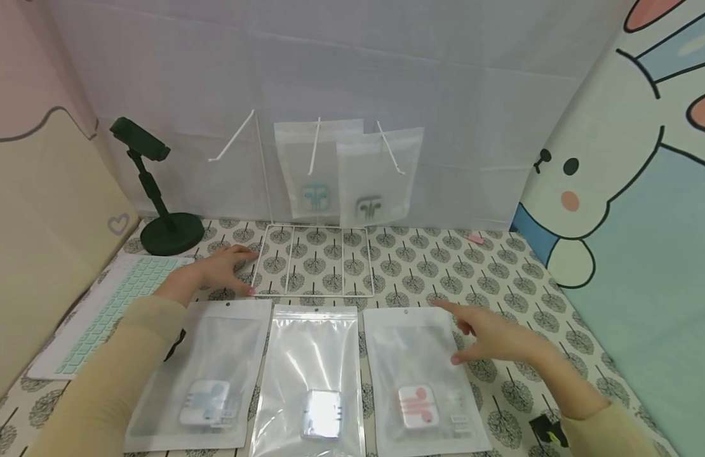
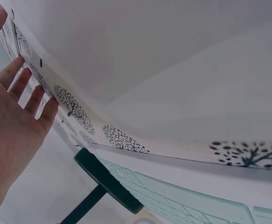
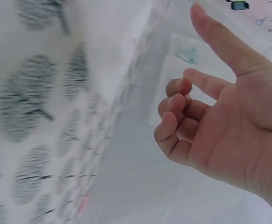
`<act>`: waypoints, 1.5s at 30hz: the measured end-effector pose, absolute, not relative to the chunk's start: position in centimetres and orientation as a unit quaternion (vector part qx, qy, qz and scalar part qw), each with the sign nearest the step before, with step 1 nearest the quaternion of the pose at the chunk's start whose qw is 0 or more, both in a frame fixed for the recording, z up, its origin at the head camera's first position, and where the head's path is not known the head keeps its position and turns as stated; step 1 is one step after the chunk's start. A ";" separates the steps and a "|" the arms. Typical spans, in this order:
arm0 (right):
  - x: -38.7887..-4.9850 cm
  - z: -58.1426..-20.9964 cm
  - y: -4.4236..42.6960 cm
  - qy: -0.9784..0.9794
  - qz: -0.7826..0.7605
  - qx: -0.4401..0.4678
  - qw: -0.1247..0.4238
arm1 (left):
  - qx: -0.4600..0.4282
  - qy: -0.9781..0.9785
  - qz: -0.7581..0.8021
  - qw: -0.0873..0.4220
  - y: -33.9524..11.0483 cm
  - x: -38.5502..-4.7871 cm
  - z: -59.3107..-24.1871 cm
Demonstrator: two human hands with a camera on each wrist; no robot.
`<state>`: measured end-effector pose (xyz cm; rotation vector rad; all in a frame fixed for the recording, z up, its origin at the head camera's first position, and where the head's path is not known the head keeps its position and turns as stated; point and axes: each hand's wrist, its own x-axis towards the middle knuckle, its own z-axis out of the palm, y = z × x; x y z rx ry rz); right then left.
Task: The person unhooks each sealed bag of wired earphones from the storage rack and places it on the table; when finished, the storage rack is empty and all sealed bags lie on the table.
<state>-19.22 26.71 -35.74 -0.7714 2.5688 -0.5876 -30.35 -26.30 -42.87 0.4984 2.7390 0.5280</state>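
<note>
The left hand [image 1: 218,268] reaches to the left side of the white wire rack [image 1: 315,296], its fingers apart and thumb spread; whether it touches the wire, I cannot tell. The right hand [image 1: 490,333] is at the right edge of the right bag [image 1: 415,355] – index finger and thumb stretched out and apart, the other three fingers loosely bent, nothing in the palm. Whether it touches that bag is unclear.

The rack's base lies on the desk [image 1: 432,254], with its prongs rising behind. Two bags hang at the middle and right prongs: the teal bag [image 1: 298,158], with a teal item inside, and the black bag [image 1: 369,171], with a dark one, slightly overlapping it.

Three more bags lie flat in a row in front of the rack. The left bag [image 1: 215,349], partly behind the left arm, holds a pale blue earphone set; the middle bag [image 1: 309,362] is clear and shiny, glare hiding most of its contents; the right bag holds a pink set.

At the left are a mint keyboard [image 1: 115,317] and, behind it, a dark green stand [image 1: 172,235]. A small pink scrap [image 1: 475,238] lies near the back. A rabbit print [image 1: 644,266] fills the right side – tree patterns cover the desk.
</note>
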 end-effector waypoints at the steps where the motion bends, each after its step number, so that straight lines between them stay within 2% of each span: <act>1: -19.6 -35.2 26.3 0.918 -0.206 -0.283 0.184 | 0.175 0.955 0.185 0.153 -26.3 -30.3 -42.9; 10: -24.0 -31.5 22.0 0.913 -0.207 -0.342 0.075 | 0.179 0.955 0.181 0.151 -26.3 -30.2 -42.6; 18: -28.1 -29.8 18.1 0.896 -0.232 -0.378 0.017 | 0.188 0.953 0.181 0.152 -26.3 -30.3 -42.8; 24: -30.4 -29.4 14.9 0.897 -0.259 -0.357 0.006 | 0.191 0.954 0.176 0.148 -26.3 -30.4 -42.8; 30: -31.9 -30.4 11.8 0.879 -0.296 -0.373 0.003 | 0.185 0.955 0.176 0.151 -26.3 -30.4 -42.9; 39: -34.5 -32.8 7.5 0.859 -0.353 -0.370 0.030 | 0.178 0.954 0.180 0.158 -26.4 -30.5 -43.0; 45: -35.9 -33.4 6.4 0.860 -0.395 -0.320 0.041 | 0.173 0.954 0.183 0.161 -26.2 -30.3 -42.8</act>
